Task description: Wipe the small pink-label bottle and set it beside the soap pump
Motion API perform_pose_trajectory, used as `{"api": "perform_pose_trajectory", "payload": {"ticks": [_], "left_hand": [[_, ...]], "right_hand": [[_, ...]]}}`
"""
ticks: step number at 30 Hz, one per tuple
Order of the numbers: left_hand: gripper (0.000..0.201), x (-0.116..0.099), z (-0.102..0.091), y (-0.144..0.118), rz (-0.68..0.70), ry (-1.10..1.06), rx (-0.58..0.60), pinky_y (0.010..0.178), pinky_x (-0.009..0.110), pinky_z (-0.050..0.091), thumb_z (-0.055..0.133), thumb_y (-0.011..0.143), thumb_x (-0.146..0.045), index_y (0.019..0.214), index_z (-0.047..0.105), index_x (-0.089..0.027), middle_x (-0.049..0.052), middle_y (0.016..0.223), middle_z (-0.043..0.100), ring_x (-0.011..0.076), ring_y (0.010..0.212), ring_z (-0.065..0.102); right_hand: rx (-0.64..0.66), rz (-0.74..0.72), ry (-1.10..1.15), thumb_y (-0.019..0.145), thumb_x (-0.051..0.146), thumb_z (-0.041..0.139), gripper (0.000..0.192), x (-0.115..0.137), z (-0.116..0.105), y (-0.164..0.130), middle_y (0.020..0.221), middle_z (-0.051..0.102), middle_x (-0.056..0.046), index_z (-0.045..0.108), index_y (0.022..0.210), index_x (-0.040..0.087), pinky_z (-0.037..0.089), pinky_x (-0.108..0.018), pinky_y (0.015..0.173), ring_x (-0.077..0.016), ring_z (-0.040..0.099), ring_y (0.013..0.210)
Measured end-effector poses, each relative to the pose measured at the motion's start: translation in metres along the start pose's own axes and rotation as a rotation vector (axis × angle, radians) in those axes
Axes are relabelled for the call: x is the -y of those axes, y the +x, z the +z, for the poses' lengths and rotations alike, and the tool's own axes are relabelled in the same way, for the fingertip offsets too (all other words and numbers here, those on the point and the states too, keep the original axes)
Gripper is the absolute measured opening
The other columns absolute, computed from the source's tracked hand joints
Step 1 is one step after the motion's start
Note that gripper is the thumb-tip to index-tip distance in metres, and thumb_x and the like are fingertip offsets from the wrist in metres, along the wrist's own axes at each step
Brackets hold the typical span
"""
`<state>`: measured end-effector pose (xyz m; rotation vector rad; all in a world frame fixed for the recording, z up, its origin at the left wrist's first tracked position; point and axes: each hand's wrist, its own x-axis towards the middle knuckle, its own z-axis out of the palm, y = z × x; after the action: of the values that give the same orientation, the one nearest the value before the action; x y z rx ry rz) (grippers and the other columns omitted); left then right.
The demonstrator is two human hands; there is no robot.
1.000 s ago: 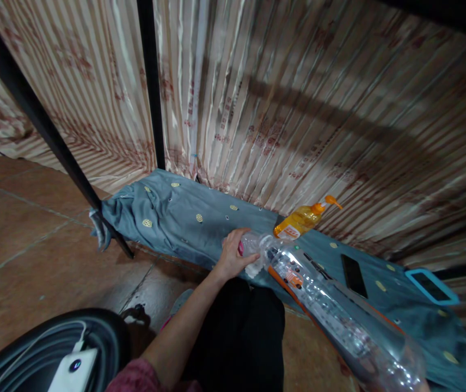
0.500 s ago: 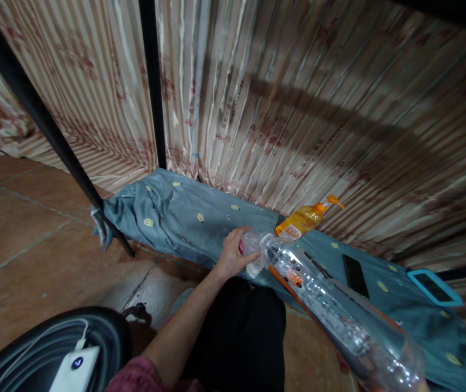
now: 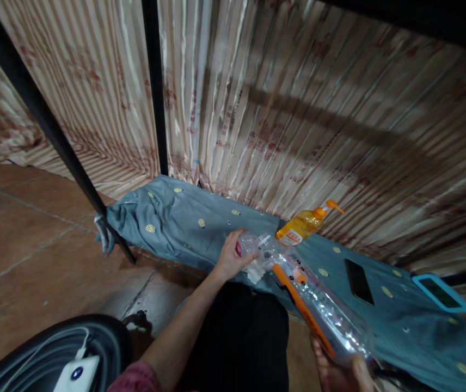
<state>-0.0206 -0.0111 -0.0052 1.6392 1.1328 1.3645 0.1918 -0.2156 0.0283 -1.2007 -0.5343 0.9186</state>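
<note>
My left hand (image 3: pixel 231 258) is closed around a small clear plastic piece (image 3: pixel 250 243) with a pink part near my palm. A whitish crumpled bit (image 3: pixel 255 270) hangs just below it. A large clear plastic bottle (image 3: pixel 323 296) with orange and black markings slants from lower right to centre, its narrow end against or right beside the small piece; I cannot tell whether they are joined. My right hand (image 3: pixel 335 370) grips the bottle's wide lower end, partly cut off by the bottom edge. Behind the bottle's narrow end lies a pump bottle of yellow-orange liquid (image 3: pixel 300 226).
A grey-blue cloth (image 3: pixel 204 239) covers the low surface ahead. On it lie a dark phone (image 3: pixel 359 281) and a blue-framed device (image 3: pixel 441 293). Black poles (image 3: pixel 157 98) stand before a striped curtain (image 3: pixel 233 125). At lower left, a white power bank (image 3: pixel 78 374) rests on a black round object (image 3: pixel 110 343).
The large bottle's wide end has shifted left and closer to my legs, and my right hand has come into fuller view. My left hand keeps its hold. The view has tilted slightly.
</note>
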Motion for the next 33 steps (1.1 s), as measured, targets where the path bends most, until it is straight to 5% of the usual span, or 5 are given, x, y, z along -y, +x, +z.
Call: {"api": "perform_pose_trajectory", "payload": {"ticks": [8, 14, 26, 33], "left_hand": [[0.065, 0.012, -0.003, 0.008, -0.061, -0.06, -0.073, 0.109, 0.046, 0.042, 0.081, 0.069, -0.03, 0.127, 0.053, -0.02, 0.01, 0.128, 0.061, 0.0278, 0.121, 0.057], [0.065, 0.02, -0.01, 0.017, -0.104, -0.109, -0.076, 0.11, 0.043, 0.042, 0.077, 0.073, -0.034, 0.13, 0.049, -0.017, 0.012, 0.13, 0.059, 0.0269, 0.123, 0.057], [0.048, 0.027, -0.022, 0.057, -0.185, -0.147, -0.121, 0.095, 0.035, 0.05, 0.073, 0.074, -0.031, 0.116, 0.056, -0.017, 0.004, 0.104, 0.068, 0.0205, 0.099, 0.065], [0.047, 0.033, -0.045, 0.078, -0.15, -0.176, -0.212, 0.089, 0.031, 0.051, 0.075, 0.07, -0.03, 0.11, 0.055, -0.017, 0.002, 0.097, 0.068, 0.0176, 0.09, 0.065]], "right_hand": [[-0.072, 0.309, 0.336, 0.056, 0.06, 0.078, 0.054, -0.037, 0.033, 0.024, 0.084, 0.069, -0.004, 0.069, 0.095, 0.024, 0.049, -0.026, 0.051, -0.0148, 0.059, 0.062], [-0.058, 0.484, 0.477, 0.05, 0.066, 0.077, 0.077, -0.057, 0.041, 0.028, 0.104, 0.07, -0.02, 0.07, 0.109, 0.017, 0.046, -0.02, 0.049, -0.0092, 0.052, 0.06], [0.05, 0.499, 0.75, 0.072, 0.07, 0.057, 0.075, -0.063, 0.038, 0.005, 0.105, 0.066, -0.012, 0.065, 0.121, 0.014, 0.046, -0.012, 0.06, -0.0051, 0.052, 0.067], [-0.143, 0.582, 0.678, 0.027, 0.057, 0.09, 0.096, -0.07, 0.035, 0.022, 0.095, 0.067, -0.011, 0.067, 0.11, 0.017, 0.042, -0.012, 0.044, -0.003, 0.043, 0.057]]}}
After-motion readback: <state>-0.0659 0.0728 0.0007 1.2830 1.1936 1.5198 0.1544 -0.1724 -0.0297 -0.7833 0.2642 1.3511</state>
